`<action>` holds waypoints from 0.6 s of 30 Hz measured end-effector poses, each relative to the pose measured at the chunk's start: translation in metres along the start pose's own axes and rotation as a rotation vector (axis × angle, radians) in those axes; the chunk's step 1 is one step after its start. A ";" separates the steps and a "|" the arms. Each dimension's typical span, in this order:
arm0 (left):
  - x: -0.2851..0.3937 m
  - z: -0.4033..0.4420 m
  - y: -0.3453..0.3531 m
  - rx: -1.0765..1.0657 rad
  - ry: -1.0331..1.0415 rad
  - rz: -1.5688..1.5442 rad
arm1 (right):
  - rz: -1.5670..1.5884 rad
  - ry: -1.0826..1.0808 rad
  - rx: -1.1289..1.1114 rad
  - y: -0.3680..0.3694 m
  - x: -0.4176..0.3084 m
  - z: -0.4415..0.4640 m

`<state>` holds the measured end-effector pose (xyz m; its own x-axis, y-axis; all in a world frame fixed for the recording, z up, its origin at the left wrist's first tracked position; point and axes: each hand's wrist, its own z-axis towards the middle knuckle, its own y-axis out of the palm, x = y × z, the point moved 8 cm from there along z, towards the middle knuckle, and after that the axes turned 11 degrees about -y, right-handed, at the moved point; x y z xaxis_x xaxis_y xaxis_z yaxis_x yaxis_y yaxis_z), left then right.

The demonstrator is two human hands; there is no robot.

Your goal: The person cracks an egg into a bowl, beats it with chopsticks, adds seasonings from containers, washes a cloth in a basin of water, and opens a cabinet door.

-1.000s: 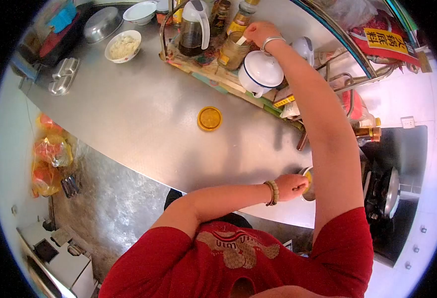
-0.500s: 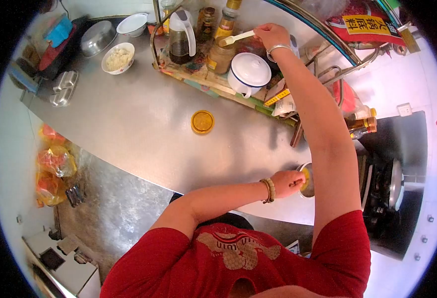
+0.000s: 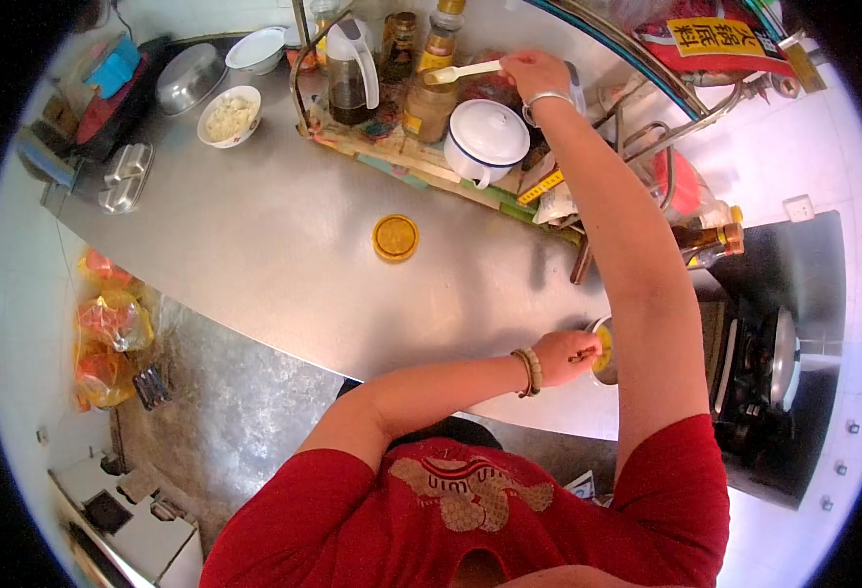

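Since the earlier frame, my right hand (image 3: 537,76) has drawn the spoon (image 3: 472,70) up out of the jar (image 3: 427,113). Its scoop end now shows at the jar's mouth; contact with the rim cannot be determined. My right fingers are closed on the handle end. My left hand (image 3: 566,358), nearer me and rightward of the jar, has curled fingers at a bowl (image 3: 606,372) with yellow contents; whether they grip it, I cannot tell. Noted: lidded white pot (image 3: 488,142) just right of the jar, pitcher (image 3: 352,80) left of it, yellow lid (image 3: 394,237) nearer me than the jar, on the counter (image 3: 294,225).
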<state>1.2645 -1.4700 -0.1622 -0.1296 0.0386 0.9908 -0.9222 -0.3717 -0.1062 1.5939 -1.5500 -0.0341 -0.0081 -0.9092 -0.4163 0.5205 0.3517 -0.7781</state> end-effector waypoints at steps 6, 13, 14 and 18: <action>-0.009 0.004 0.007 -0.014 -0.064 -0.090 | 0.633 0.508 0.043 -0.007 0.039 -0.054; -0.023 -0.002 0.022 -0.101 -0.206 -0.342 | 0.855 0.517 0.113 -0.127 0.044 -0.172; -0.018 -0.004 0.019 -0.092 -0.201 -0.323 | 0.904 0.525 0.179 -0.148 0.050 -0.193; 0.002 -0.011 0.007 -0.004 -0.207 -0.243 | 0.638 0.586 0.325 -0.222 0.075 -0.304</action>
<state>1.2536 -1.4620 -0.1617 0.1708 -0.0641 0.9832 -0.9187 -0.3710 0.1354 1.2180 -1.6287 -0.0355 -0.0218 -0.2756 -0.9610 0.7884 0.5864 -0.1861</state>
